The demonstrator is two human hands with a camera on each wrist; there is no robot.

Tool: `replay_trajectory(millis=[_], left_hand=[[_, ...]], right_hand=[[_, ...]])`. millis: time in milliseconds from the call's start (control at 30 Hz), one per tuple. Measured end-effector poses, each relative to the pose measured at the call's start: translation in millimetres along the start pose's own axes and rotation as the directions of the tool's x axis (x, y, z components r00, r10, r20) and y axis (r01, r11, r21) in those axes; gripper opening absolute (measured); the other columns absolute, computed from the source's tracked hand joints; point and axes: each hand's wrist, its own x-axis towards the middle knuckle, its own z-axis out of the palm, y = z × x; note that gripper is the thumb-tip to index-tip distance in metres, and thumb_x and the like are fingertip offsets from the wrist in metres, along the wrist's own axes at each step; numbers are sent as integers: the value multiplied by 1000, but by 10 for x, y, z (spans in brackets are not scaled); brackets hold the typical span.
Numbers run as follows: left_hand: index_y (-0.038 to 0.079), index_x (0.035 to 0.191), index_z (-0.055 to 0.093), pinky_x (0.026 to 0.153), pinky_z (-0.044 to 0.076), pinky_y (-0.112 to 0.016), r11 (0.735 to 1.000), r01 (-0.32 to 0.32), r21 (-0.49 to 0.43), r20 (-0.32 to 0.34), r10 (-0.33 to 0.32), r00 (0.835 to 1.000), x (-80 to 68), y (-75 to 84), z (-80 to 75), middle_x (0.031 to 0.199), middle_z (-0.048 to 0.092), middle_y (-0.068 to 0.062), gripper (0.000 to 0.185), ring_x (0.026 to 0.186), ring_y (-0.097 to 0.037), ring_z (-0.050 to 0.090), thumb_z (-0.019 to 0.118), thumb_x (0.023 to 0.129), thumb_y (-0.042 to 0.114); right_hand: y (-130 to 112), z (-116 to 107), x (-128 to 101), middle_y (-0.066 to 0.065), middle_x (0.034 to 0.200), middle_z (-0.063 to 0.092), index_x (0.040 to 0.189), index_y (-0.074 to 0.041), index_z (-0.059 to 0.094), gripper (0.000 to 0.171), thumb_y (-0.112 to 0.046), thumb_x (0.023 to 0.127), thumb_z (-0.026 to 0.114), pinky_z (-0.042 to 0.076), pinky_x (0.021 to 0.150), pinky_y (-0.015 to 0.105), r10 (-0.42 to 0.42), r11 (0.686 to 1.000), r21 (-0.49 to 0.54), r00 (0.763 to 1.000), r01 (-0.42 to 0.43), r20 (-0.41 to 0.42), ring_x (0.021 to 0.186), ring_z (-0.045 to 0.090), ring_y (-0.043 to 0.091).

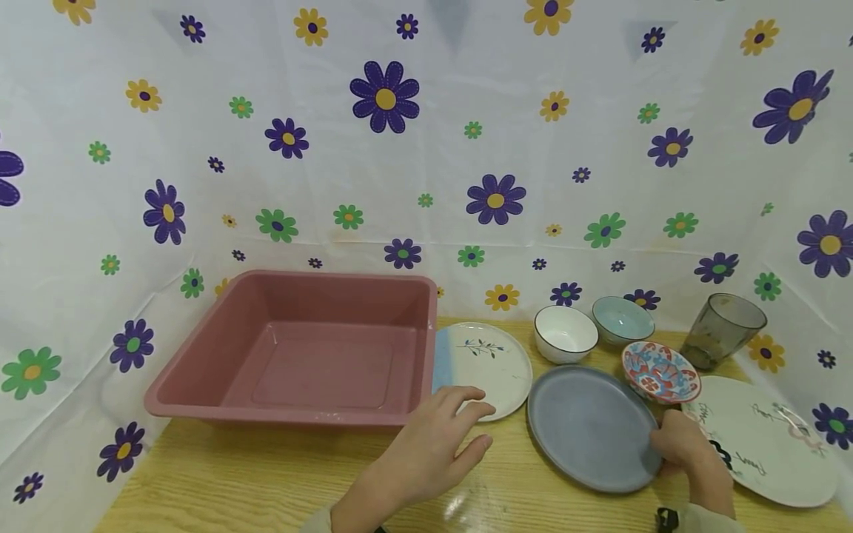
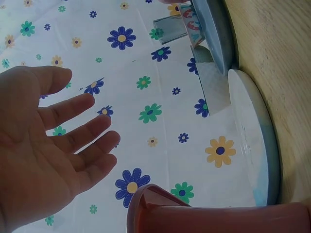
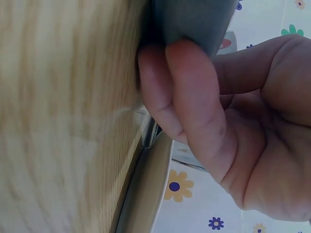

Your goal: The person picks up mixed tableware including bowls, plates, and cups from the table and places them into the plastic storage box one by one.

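Observation:
My right hand (image 1: pixel 686 444) grips the right edge of a round grey plate (image 1: pixel 593 429). In the right wrist view, curled fingers (image 3: pixel 194 92) reach beneath the rim of the grey plate (image 3: pixel 194 19). My left hand (image 1: pixel 433 444), holding nothing, hovers between the pink basin (image 1: pixel 293 414) and the grey plate. Its fingers are spread and slightly bent in the left wrist view, well apart from any dish. Behind it lies a white plate (image 1: pixel 496 370) with a blue band and a leaf sprig, partly covered by this hand.
Behind the grey plate stand a white bowl (image 1: pixel 566 333), a pale blue bowl (image 1: pixel 623 320) and a red-and-blue patterned bowl (image 1: pixel 660 370). A smoky glass (image 1: pixel 723 329) leans near the back right. A large decorated plate (image 1: pixel 780 451) lies at the right. Flowered cloth (image 1: pixel 453 163) surrounds the table.

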Motion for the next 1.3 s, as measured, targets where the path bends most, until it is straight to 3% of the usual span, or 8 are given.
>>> replay_trajectory(millis=[400,667,1000,1300], left_hand=[[16,119,63,99,48,-37,1000,16,10,22,-16,1000,-3,-9,14,128,58,-4,27,120,-21,55,65,96,28],[15,118,63,99,48,-38,1000,15,16,23,-15,1000,-10,-19,30,127,59,-6,26,119,-22,55,65,95,27],[16,118,63,98,47,-40,999,22,33,39,-24,999,-8,-12,50,127,58,-5,26,119,-22,55,63,96,29],[15,125,60,97,50,-39,999,50,3,93,-50,994,-4,-18,91,130,56,-6,31,121,-22,55,62,98,29]], right_hand=[[-5,-58,-85,28,83,63,105,31,44,36,5,81,41,59,55,38,-41,995,96,997,35,65,59,69,29],[-49,-125,-131,20,80,63,96,24,55,28,3,84,41,59,58,36,-3,992,129,995,-10,97,60,69,26],[-113,-155,-223,18,79,64,87,18,56,24,1,88,39,59,58,38,-38,978,205,998,27,48,61,70,28],[-169,-213,-271,24,86,61,102,23,46,28,1,89,34,59,58,37,-89,956,276,995,96,-36,65,68,23]])
